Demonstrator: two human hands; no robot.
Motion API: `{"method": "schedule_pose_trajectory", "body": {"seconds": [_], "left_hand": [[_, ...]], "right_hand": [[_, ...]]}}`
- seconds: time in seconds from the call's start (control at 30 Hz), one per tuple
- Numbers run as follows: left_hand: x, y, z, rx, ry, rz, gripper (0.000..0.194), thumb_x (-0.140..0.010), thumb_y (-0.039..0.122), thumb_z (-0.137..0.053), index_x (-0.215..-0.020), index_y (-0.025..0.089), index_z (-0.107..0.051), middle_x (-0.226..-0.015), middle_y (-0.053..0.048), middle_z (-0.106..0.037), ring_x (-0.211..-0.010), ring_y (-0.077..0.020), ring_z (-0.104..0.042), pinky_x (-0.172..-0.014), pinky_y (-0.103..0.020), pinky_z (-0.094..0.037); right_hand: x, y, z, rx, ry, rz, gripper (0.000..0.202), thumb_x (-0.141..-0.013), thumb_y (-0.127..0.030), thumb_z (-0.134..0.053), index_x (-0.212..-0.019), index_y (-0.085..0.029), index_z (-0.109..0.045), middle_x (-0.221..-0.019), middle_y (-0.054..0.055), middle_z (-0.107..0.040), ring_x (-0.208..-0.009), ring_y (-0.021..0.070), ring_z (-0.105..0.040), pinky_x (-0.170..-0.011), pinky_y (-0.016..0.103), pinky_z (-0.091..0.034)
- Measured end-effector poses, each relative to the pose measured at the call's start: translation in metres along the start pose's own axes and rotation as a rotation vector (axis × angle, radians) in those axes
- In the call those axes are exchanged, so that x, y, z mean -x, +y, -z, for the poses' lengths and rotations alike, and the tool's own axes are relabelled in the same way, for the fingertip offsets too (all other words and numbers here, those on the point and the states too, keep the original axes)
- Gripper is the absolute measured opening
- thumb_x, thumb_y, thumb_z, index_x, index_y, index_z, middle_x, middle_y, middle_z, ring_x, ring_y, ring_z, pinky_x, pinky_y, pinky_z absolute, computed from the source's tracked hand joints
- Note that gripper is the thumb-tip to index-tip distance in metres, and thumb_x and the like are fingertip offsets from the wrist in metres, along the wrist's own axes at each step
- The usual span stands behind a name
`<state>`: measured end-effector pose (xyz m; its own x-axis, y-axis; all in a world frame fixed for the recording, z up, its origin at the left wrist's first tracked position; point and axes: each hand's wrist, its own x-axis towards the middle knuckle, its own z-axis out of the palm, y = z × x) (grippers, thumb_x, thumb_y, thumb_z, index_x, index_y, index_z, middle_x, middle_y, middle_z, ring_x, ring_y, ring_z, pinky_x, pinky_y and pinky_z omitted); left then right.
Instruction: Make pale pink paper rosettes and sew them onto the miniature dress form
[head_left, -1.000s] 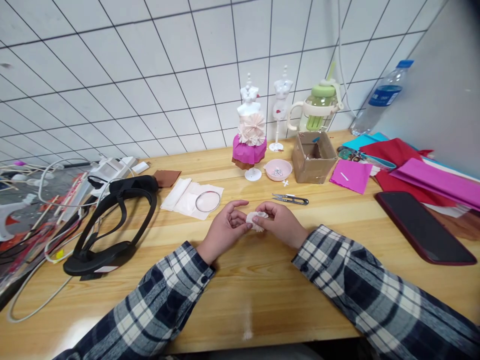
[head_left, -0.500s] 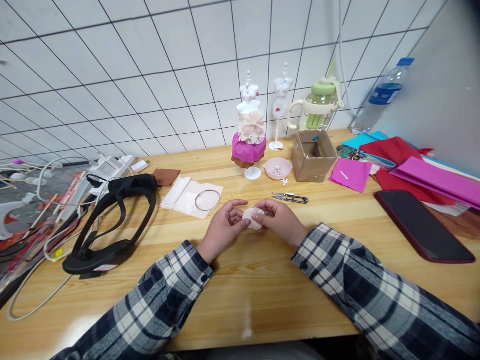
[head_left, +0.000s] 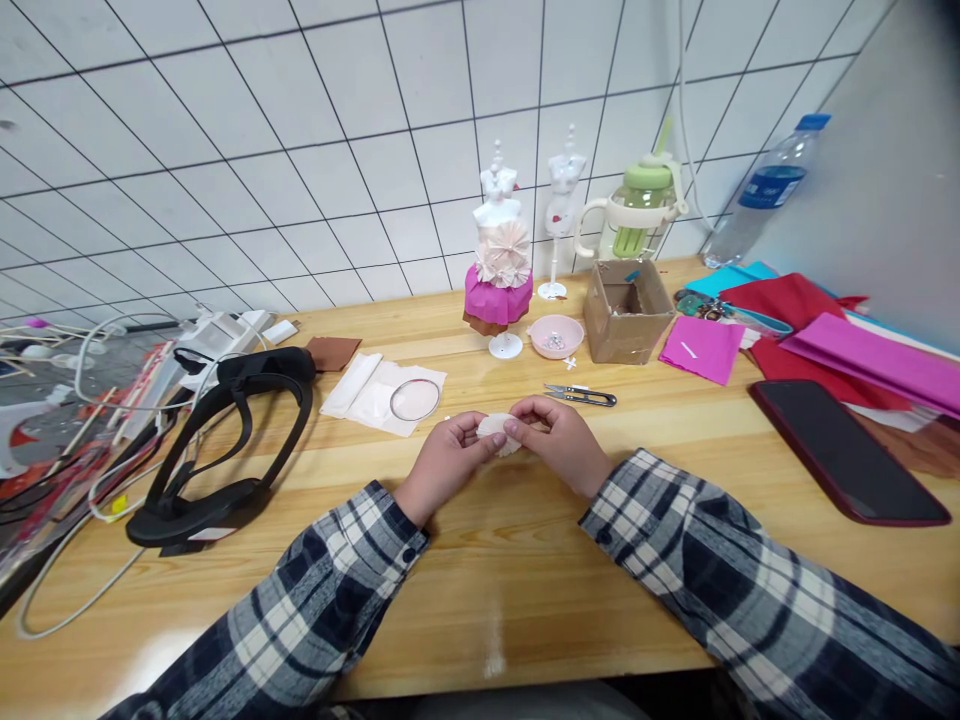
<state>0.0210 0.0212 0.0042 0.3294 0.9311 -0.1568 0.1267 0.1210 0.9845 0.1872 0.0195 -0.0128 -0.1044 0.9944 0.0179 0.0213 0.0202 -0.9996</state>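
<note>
Between my two hands is a small round of pale, pleated crepe paper [head_left: 495, 428], held above the table. My left hand [head_left: 448, 455] pinches its left side, thumb in front. On its right side my right hand [head_left: 559, 440] grips the paper with thumb and fingers. Behind the hands stands a small white dress form [head_left: 498, 210] wearing pale pleated rosettes over a magenta and brown skirt. Thread snips [head_left: 581, 396] lie just beyond my right hand. A pale paper sheet [head_left: 360, 398] with a clear ring [head_left: 415, 400] on it lies beyond my left hand.
A pink dish [head_left: 556, 348] of small bits, a cardboard box [head_left: 630, 335] and a second dress form [head_left: 564, 190] stand at the back. Right are a phone [head_left: 847, 450] and coloured paper [head_left: 877, 350]. Left are a black headset strap [head_left: 225, 500] and cables.
My left fingers have closed in on the pleated paper, where they were more spread before. The paper has shifted slightly left and up and looks wider.
</note>
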Motion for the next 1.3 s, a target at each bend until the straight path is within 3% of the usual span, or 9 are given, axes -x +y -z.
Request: {"method": "schedule_pose_trajectory", "body": {"seconds": [0.2, 0.3, 0.47, 0.53, 0.63, 0.77, 0.93, 1.13, 1.3], "left_hand": [[0.000, -0.004, 0.002, -0.136, -0.039, -0.012, 0.028, -0.072, 0.040, -0.072, -0.080, 0.015, -0.064, -0.072, -0.001, -0.066, -0.064, -0.0136, -0.057, -0.059, -0.024, -0.044], [-0.001, -0.005, 0.003, -0.187, -0.054, -0.005, 0.026, -0.072, 0.039, -0.072, -0.079, 0.015, -0.065, -0.071, -0.001, -0.066, -0.064, -0.0145, -0.058, -0.059, -0.024, -0.044], [-0.001, -0.004, 0.003, -0.088, -0.035, 0.005, 0.026, -0.070, 0.037, -0.074, -0.081, 0.015, -0.065, -0.076, -0.002, -0.069, -0.067, -0.0145, -0.060, -0.064, -0.025, -0.046], [-0.001, -0.005, 0.003, -0.014, -0.006, -0.003, 0.028, -0.071, 0.037, -0.074, -0.085, 0.014, -0.065, -0.078, -0.002, -0.069, -0.069, -0.0144, -0.061, -0.066, -0.025, -0.047], [-0.002, -0.006, 0.003, 0.105, 0.035, -0.004, 0.035, -0.071, 0.037, -0.075, -0.095, 0.014, -0.063, -0.086, -0.005, -0.071, -0.074, -0.0155, -0.064, -0.070, -0.026, -0.048], [0.000, -0.005, 0.006, 0.064, -0.012, 0.004, 0.035, -0.071, 0.037, -0.075, -0.095, 0.014, -0.064, -0.086, -0.005, -0.070, -0.076, -0.0158, -0.063, -0.071, -0.027, -0.048], [0.003, 0.002, 0.008, 0.081, -0.131, -0.015, 0.038, -0.069, 0.034, -0.077, -0.100, 0.016, -0.065, -0.098, -0.006, -0.069, -0.089, -0.0184, -0.063, -0.081, -0.030, -0.048], [0.000, -0.002, 0.006, -0.014, -0.084, 0.029, 0.030, -0.069, 0.037, -0.077, -0.086, 0.015, -0.065, -0.081, -0.003, -0.068, -0.073, -0.0154, -0.062, -0.069, -0.027, -0.047], [-0.002, -0.007, 0.006, 0.140, -0.011, 0.032, 0.030, -0.069, 0.035, -0.077, -0.085, 0.014, -0.063, -0.077, -0.002, -0.069, -0.070, -0.0127, -0.062, -0.069, -0.025, -0.047]], "right_hand": [[0.001, -0.003, 0.002, 0.128, -0.042, 0.028, 0.015, -0.073, -0.032, -0.066, -0.079, -0.019, -0.063, -0.074, 0.001, -0.064, -0.067, 0.0137, -0.057, -0.062, 0.027, -0.048], [-0.001, -0.002, 0.005, 0.082, -0.048, 0.027, 0.014, -0.072, -0.031, -0.067, -0.077, -0.019, -0.062, -0.072, 0.001, -0.064, -0.066, 0.0138, -0.058, -0.063, 0.028, -0.049], [-0.003, -0.004, 0.009, -0.048, 0.012, 0.001, 0.032, -0.073, -0.036, -0.067, -0.100, -0.018, -0.062, -0.095, 0.006, -0.065, -0.088, 0.0171, -0.061, -0.073, 0.029, -0.051], [-0.002, -0.005, 0.008, -0.110, -0.060, -0.079, 0.042, -0.073, -0.037, -0.067, -0.109, -0.019, -0.057, -0.099, 0.007, -0.064, -0.087, 0.0174, -0.061, -0.067, 0.028, -0.051], [-0.002, -0.002, 0.006, -0.101, -0.155, -0.143, 0.039, -0.070, -0.035, -0.069, -0.101, -0.019, -0.054, -0.089, 0.004, -0.064, -0.076, 0.0160, -0.061, -0.059, 0.026, -0.049], [-0.004, 0.002, 0.007, 0.013, -0.084, -0.064, 0.029, -0.072, -0.031, -0.065, -0.095, -0.019, -0.054, -0.077, 0.000, -0.063, -0.070, 0.0145, -0.059, -0.060, 0.026, -0.046], [-0.003, 0.001, 0.013, 0.231, -0.060, 0.068, 0.023, -0.078, -0.024, -0.059, -0.100, -0.021, -0.057, -0.079, -0.001, -0.062, -0.073, 0.0140, -0.059, -0.062, 0.026, -0.044], [0.001, -0.004, 0.013, 0.320, -0.095, 0.147, 0.027, -0.080, -0.022, -0.058, -0.107, -0.022, -0.057, -0.079, -0.001, -0.063, -0.066, 0.0120, -0.056, -0.062, 0.026, -0.043], [0.001, -0.004, 0.010, 0.191, -0.130, 0.081, 0.044, -0.077, -0.033, -0.064, -0.117, -0.019, -0.052, -0.091, 0.003, -0.064, -0.076, 0.0142, -0.059, -0.062, 0.025, -0.045]]}}
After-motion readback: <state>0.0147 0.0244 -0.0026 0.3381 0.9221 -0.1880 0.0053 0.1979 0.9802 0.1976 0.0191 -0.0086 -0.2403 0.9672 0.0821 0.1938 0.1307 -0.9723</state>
